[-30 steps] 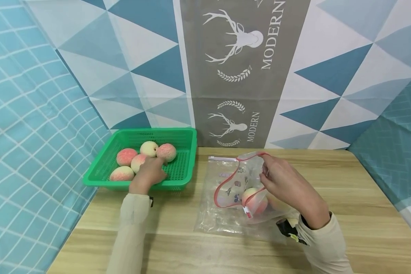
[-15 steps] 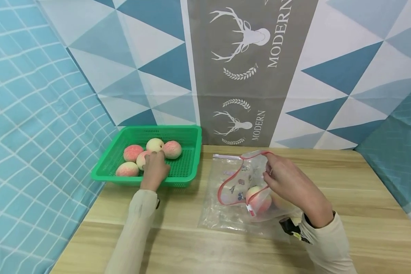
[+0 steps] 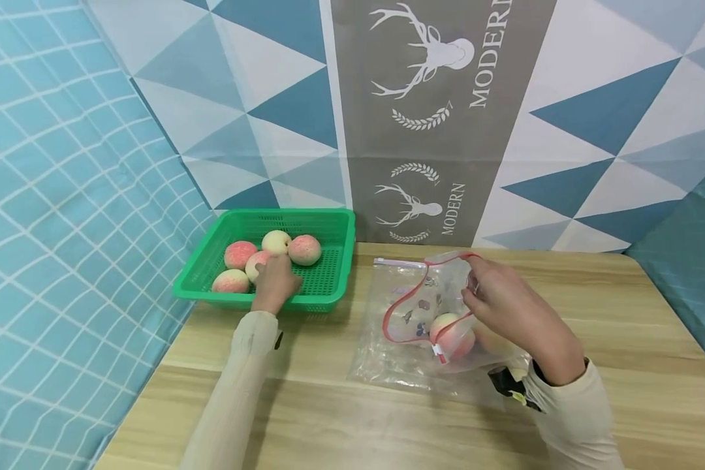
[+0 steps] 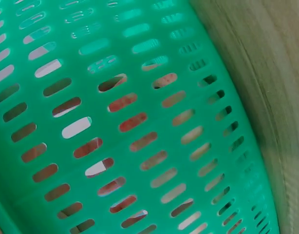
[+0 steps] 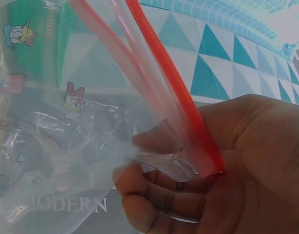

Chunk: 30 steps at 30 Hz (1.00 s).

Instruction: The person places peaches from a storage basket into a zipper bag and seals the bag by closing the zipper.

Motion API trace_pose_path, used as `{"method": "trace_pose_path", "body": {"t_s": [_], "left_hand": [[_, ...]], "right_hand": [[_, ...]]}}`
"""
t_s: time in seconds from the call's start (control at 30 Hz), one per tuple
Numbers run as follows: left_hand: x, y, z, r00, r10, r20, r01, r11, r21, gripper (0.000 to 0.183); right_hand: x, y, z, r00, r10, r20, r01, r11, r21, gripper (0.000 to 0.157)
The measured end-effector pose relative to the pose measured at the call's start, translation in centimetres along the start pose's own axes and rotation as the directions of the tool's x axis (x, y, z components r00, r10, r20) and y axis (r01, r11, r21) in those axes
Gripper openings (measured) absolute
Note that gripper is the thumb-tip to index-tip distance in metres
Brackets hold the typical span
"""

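In the head view my left hand (image 3: 277, 282) reaches over the front rim of a green plastic basket (image 3: 343, 274). Its fingertips lie against the middle peach (image 3: 257, 266); whether they grip it I cannot tell, as the palm side is hidden. The left wrist view is filled by the slotted basket wall (image 4: 154, 141). My right hand (image 3: 502, 300) pinches the red-edged mouth of a clear zip bag (image 5: 91, 122) with cartoon prints, holding it up and spread. A pink and cream peach (image 3: 454, 338) shows inside the bag, with another pale, blurred round shape beside it.
Several more peaches (image 3: 304, 250) sit in the basket around the left hand. A second clear bag (image 3: 376, 365) with a lilac slider lies flat on the wooden table (image 3: 329, 424) beneath the held bag. A patterned wall covering (image 3: 411, 137) stands behind the table.
The whole head view has shifted, so basket, bag and hands appear farther right. My left fingers have settled over the middle peach's edge. The right hand keeps its hold on the bag mouth.
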State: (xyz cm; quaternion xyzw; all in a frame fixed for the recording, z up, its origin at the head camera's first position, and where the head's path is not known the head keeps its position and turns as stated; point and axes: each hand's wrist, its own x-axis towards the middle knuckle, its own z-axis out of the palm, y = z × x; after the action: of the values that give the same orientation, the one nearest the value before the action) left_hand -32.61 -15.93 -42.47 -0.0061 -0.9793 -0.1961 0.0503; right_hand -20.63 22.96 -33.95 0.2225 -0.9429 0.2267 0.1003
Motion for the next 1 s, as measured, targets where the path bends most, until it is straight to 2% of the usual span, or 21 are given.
{"method": "trace_pose_path", "body": {"t_s": [0.1,0.2,0.3,0.43,0.53,0.7,1.0], "left_hand": [[-0.12,-0.15,0.03,0.997,-0.010,0.075,0.013,0.999,-0.040,0.035],[-0.23,-0.43,0.01,0.990,0.016,0.137,-0.001,0.994,-0.112,0.038],[-0.15,-0.65,0.05,0.988,0.044,0.145,-0.021,0.987,-0.157,0.037],[0.06,-0.68,0.09,0.992,0.095,0.087,-0.077,0.980,-0.184,0.029],[0.09,-0.57,0.05,0.991,0.132,0.027,-0.124,0.971,-0.206,0.014],[-0.13,-0.49,0.02,0.985,0.170,-0.031,-0.173,0.963,-0.207,0.038],[-0.27,-0.50,0.29,0.966,0.218,-0.142,-0.245,0.946,-0.212,0.043]], "right_hand": [[0.05,-0.01,0.12,1.000,0.000,0.002,0.000,1.000,0.012,0.015],[0.00,-0.03,0.22,1.000,0.013,0.004,-0.013,1.000,0.019,0.023],[-0.06,-0.05,0.20,0.999,0.033,0.011,-0.034,0.999,0.021,0.034],[-0.04,-0.07,0.09,0.998,0.050,0.024,-0.051,0.998,0.022,0.039],[0.04,-0.06,-0.02,0.999,0.049,0.014,-0.049,0.999,0.014,0.035],[0.00,-0.05,-0.17,0.999,0.048,0.013,-0.048,0.999,0.011,0.036],[-0.12,-0.10,-0.21,0.998,0.056,0.020,-0.057,0.998,0.024,0.039]]}}
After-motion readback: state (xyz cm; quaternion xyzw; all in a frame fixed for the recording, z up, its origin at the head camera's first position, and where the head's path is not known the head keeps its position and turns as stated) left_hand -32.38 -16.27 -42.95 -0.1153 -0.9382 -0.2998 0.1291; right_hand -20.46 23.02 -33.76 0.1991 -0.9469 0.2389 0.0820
